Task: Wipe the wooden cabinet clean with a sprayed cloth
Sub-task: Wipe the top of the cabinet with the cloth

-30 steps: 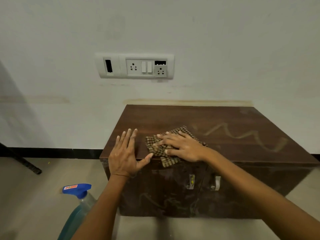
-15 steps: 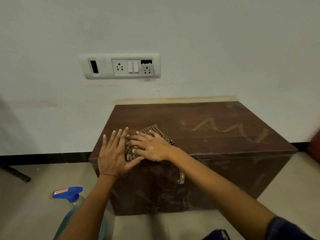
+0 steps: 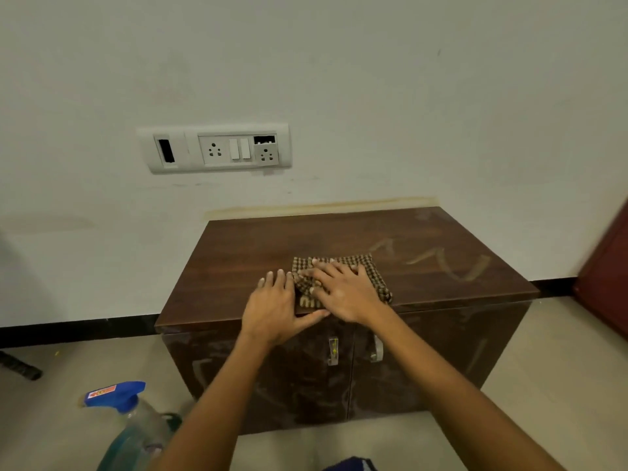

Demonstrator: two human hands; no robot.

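The checked cloth (image 3: 373,271) lies on top of the wooden cabinet (image 3: 251,253), near its front edge, pressed flat under the right hand (image 3: 346,292), whose fingers (image 3: 321,270) are straight and spread. The left hand (image 3: 272,309) rests flat on the wood just beside it, fingers straight, holding nothing. A spray bottle (image 3: 129,416) stands on the floor (image 3: 560,351) to the left.

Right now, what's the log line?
step: wiping top | right hand: pressing cloth | left hand: flat on cabinet | smears: right side

Both bare forearms reach forward. The left hand (image 3: 272,309) lies flat, fingers straight, at the cabinet (image 3: 255,253) top's front edge. The right hand (image 3: 346,294), fingers spread, presses flat on the cloth (image 3: 370,270) just beside it.
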